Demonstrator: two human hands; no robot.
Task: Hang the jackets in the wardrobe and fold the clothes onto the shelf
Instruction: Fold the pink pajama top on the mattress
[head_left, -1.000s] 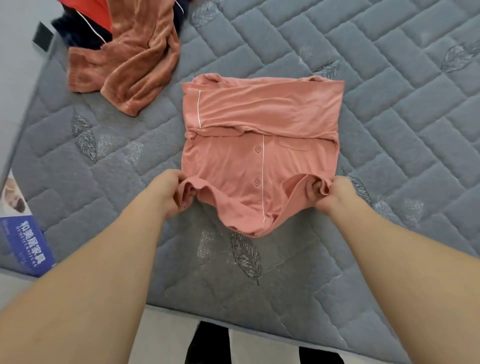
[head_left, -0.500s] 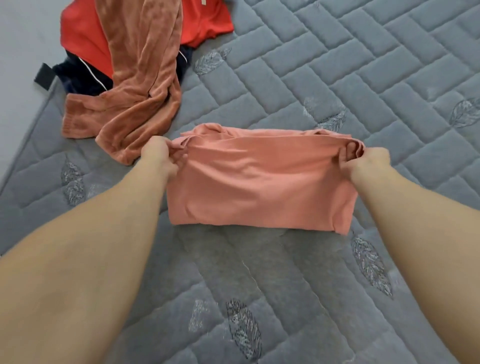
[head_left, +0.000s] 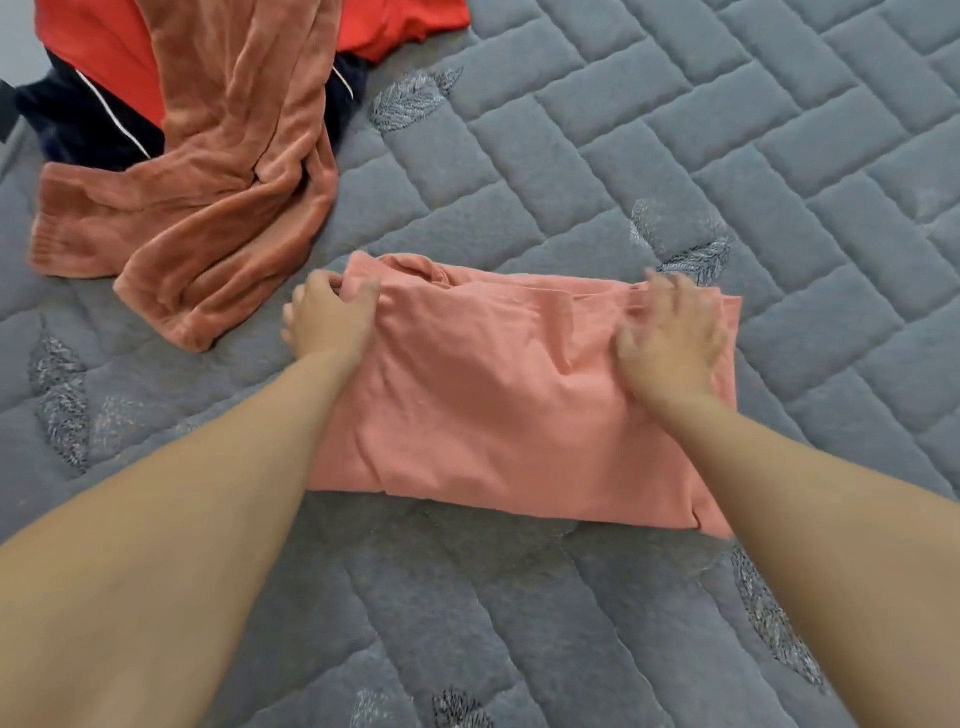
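A salmon-pink shirt (head_left: 493, 395) lies folded into a flat rectangle on the grey quilted mattress (head_left: 675, 156). My left hand (head_left: 330, 322) rests on the shirt's far left corner, thumb on top of the cloth and fingers over its edge. On the far right part of the fold my right hand (head_left: 670, 345) lies flat with fingers spread; it is blurred by motion.
A rust-brown velvet garment (head_left: 208, 182) lies crumpled at the far left of the mattress. Under and behind it are a red garment (head_left: 104, 47) and a dark navy one (head_left: 78, 124) with white piping.
The shirt's near half was lifted and folded over to the far edge. Both hands let go of the pinched corners; the right now lies flat on the fold, the left rests at the left corner.
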